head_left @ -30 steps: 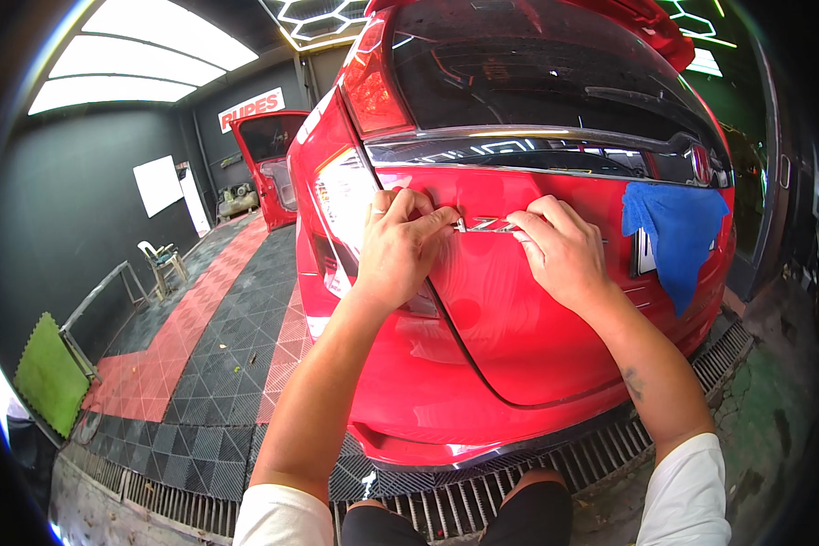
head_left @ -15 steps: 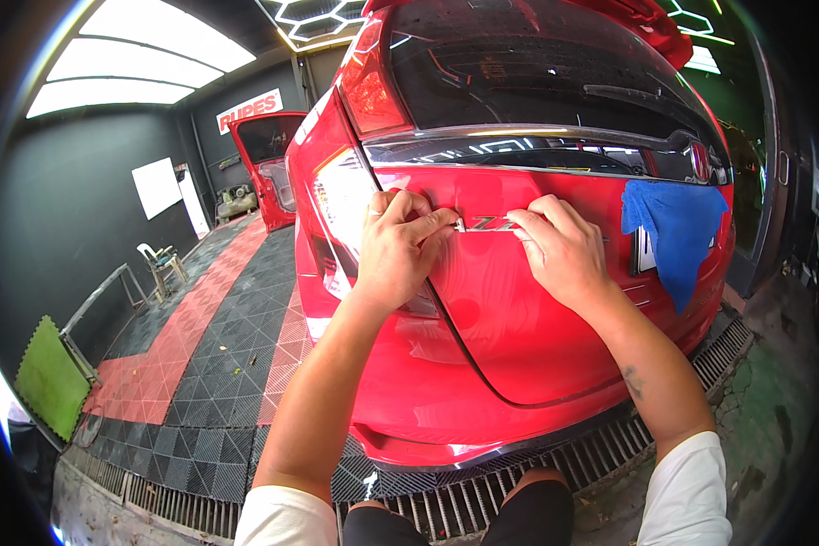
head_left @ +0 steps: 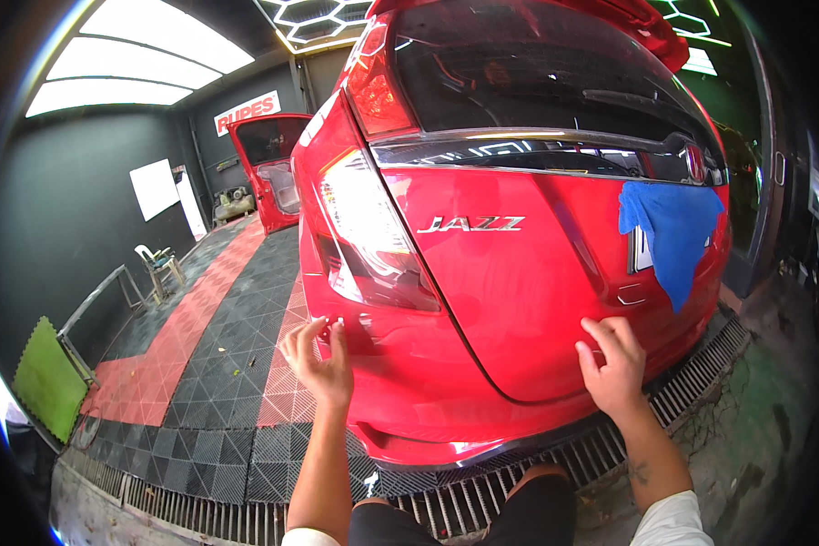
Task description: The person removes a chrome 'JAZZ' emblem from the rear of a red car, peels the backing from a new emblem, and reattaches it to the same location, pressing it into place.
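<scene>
Before me is the rear of a red car (head_left: 519,337). A chrome letter emblem (head_left: 470,224) sits on its tailgate, right of the left tail light (head_left: 366,205). My left hand (head_left: 320,362) hovers by the bumper's left corner, below that light, fingers apart and holding nothing. In front of the tailgate's lower right part is my right hand (head_left: 612,362), also empty with its fingers spread and curved. A blue cloth (head_left: 672,237) hangs over the number plate (head_left: 643,250), hiding most of it.
A metal drain grate (head_left: 446,511) runs along the floor at my feet. Black and red floor tiles (head_left: 218,364) stretch left, with a chair (head_left: 159,268) and a green panel (head_left: 50,378) there. Farther back, a red car door (head_left: 271,168) stands open.
Both hands have left the chrome emblem and dropped lower, moving apart. The left went down and left, the right down and right. The whole emblem now shows.
</scene>
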The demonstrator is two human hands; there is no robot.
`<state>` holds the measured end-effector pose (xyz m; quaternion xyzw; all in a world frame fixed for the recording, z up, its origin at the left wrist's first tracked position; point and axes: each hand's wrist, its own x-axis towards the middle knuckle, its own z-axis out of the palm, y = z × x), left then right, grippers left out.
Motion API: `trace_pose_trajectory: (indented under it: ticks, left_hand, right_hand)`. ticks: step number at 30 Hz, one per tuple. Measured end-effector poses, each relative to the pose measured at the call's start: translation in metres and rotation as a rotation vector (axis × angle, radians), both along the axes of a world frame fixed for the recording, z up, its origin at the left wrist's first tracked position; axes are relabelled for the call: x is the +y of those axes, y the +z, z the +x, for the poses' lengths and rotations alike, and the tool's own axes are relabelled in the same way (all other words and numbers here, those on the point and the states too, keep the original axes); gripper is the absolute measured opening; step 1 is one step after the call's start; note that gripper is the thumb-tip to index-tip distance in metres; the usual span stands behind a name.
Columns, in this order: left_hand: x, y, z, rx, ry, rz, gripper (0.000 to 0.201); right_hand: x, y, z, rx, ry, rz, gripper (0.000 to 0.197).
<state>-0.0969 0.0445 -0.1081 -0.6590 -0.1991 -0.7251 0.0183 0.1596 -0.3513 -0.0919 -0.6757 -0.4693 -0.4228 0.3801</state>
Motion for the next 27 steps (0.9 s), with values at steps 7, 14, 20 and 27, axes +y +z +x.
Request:
trace_pose_trajectory:
  ticks: [7,14,20,27]
  left_hand:
    - [-0.006,-0.017,0.035,0.204,0.095,-0.005,0.049]
    - [0.001,-0.021,0.034,0.201,0.051,-0.009,0.053]
    - [0.0,-0.022,0.035,0.197,0.071,0.015,0.05]
    - [0.002,-0.022,0.036,0.183,0.094,0.03,0.052]
  right_hand:
    - [0.004,-0.016,-0.012,0.089,-0.037,-0.012,0.04]
    - [-0.002,-0.034,-0.015,0.123,-0.014,-0.042,0.034]
    - [0.005,-0.013,-0.018,0.05,-0.019,-0.037,0.03]
    - [0.019,0.001,-0.023,0.015,-0.024,-0.051,0.028]
